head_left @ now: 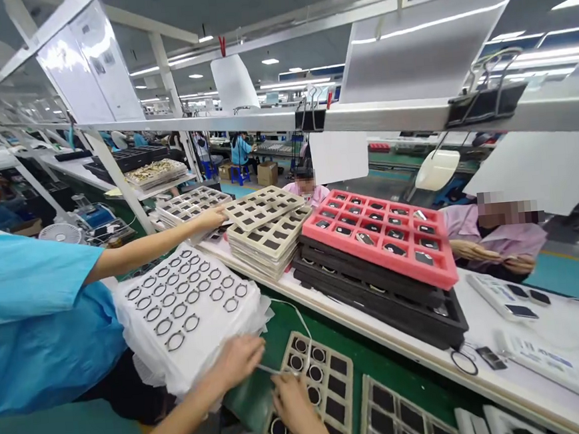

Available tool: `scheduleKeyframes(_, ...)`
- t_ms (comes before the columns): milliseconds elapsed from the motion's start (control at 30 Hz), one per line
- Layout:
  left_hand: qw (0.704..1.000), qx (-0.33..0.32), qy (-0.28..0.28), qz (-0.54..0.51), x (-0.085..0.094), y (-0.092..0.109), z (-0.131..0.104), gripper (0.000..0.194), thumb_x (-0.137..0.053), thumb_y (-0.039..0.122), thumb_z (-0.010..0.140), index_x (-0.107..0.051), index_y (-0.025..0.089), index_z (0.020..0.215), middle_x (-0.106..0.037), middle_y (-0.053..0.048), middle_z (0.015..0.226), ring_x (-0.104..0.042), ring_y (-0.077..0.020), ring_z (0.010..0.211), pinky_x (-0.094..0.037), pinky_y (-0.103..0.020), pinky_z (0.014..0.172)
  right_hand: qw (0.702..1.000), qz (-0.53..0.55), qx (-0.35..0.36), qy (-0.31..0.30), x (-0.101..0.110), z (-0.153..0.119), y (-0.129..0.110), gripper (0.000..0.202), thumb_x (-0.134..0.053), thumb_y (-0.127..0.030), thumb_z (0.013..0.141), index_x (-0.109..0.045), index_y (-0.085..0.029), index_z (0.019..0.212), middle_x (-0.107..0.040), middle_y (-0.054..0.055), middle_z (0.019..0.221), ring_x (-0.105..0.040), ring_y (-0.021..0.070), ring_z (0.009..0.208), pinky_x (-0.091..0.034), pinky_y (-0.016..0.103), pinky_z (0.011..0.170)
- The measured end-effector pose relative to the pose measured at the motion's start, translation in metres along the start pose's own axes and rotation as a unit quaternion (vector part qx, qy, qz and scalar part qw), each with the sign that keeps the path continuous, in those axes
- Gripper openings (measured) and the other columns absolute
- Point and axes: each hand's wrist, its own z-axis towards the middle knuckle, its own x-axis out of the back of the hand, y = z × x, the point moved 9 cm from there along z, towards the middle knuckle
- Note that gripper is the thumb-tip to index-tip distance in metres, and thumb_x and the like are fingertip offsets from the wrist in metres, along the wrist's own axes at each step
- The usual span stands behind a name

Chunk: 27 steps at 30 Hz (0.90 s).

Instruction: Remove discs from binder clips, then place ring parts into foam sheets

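Note:
My left hand (238,361) is over the near right corner of a white sheet (212,327) that bears rows of dark rings (179,310). Its fingers are curled together, and what they hold, if anything, is too small to tell. A thin pale stick or cord runs between my two hands. My right hand (291,401), fingers bent and closed, rests over the left side of a beige tray (347,403) with dark square pockets, some of them with round rings inside. I cannot make out what its fingertips grip.
From the left, a blue-sleeved arm (161,244) reaches to a beige tray (263,209) atop a stack. A red foam tray (378,263) lies on black trays (375,290). Another pocketed tray (400,415) is at lower right. People in pink sit across the bench.

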Motion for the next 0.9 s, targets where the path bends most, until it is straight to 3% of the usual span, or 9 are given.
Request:
scheduleKeyframes(67,0.992,0.089,0.064,0.058,0.051,-0.047,0.015,0.042,-0.031,0.032,0.106,-0.068,0.028,0.125,-0.071,-0.009,0.111,-0.068,-0.0227,0.098,-0.052,-0.034,0.091,0.999,0.011,0.036,0.014,0.027,0.040,-0.037,0.029,-0.050,-0.023,0.097,-0.069,-0.029,0.117,-0.072,0.009,0.117,-0.065,0.0320,0.113,-0.047,0.050,0.099)
scheduleKeyframes(133,0.971,0.181,0.102,0.116,0.087,-0.092,0.024,0.045,-0.030,0.026,0.104,-0.061,0.024,0.137,-0.066,-0.012,0.119,-0.065,-0.0252,0.104,-0.050,-0.036,0.092,0.995,0.019,0.090,0.031,0.049,0.079,-0.076,0.034,-0.047,-0.022,0.098,-0.065,-0.026,0.127,-0.067,0.010,0.133,-0.060,0.0309,0.124,-0.045,0.050,0.103)
scheduleKeyframes(200,0.952,0.245,0.099,0.155,0.099,-0.127,0.026,0.048,-0.031,0.025,0.103,-0.056,0.022,0.145,-0.061,-0.016,0.124,-0.064,-0.0280,0.106,-0.049,-0.038,0.091,0.990,0.012,0.133,0.042,0.060,0.113,-0.108,0.044,-0.044,-0.023,0.101,-0.054,-0.022,0.144,-0.055,0.014,0.153,-0.048,0.0316,0.140,-0.040,0.054,0.111)
scheduleKeyframes(300,0.948,0.278,0.054,0.148,0.083,-0.155,0.025,0.049,-0.033,0.030,0.103,-0.057,0.022,0.145,-0.057,-0.018,0.126,-0.064,-0.0291,0.102,-0.049,-0.038,0.089,0.991,-0.019,0.134,0.023,0.053,0.150,-0.130,0.052,-0.043,-0.029,0.103,-0.044,-0.017,0.154,-0.042,0.018,0.163,-0.034,0.0352,0.151,-0.033,0.061,0.117)
scheduleKeyframes(433,0.956,0.265,0.044,0.121,0.064,-0.165,0.021,0.047,-0.033,0.030,0.102,-0.062,0.024,0.139,-0.057,-0.015,0.122,-0.062,-0.0268,0.102,-0.047,-0.035,0.091,0.992,-0.056,0.112,0.007,0.036,0.168,-0.128,0.052,-0.042,-0.034,0.104,-0.047,-0.013,0.152,-0.054,0.020,0.152,-0.039,0.0370,0.147,-0.031,0.063,0.117)
scheduleKeyframes(667,0.967,0.221,0.036,0.120,0.067,-0.161,0.027,0.046,-0.031,0.022,0.102,-0.066,0.028,0.131,-0.056,-0.012,0.123,-0.060,-0.0244,0.098,-0.044,-0.035,0.093,0.993,-0.075,0.090,0.026,0.054,0.173,-0.116,0.038,-0.042,-0.031,0.105,-0.060,-0.019,0.137,-0.058,0.016,0.146,-0.040,0.0370,0.143,-0.032,0.059,0.114)
scheduleKeyframes(900,0.973,0.204,0.003,0.103,0.065,-0.166,0.033,0.044,-0.034,0.022,0.101,-0.069,0.026,0.127,-0.060,-0.012,0.120,-0.058,-0.0257,0.107,-0.041,-0.037,0.098,0.987,-0.104,0.121,0.020,0.060,0.180,-0.123,0.029,-0.047,-0.027,0.103,-0.067,-0.018,0.122,-0.064,0.015,0.135,-0.049,0.0348,0.128,-0.038,0.055,0.108)
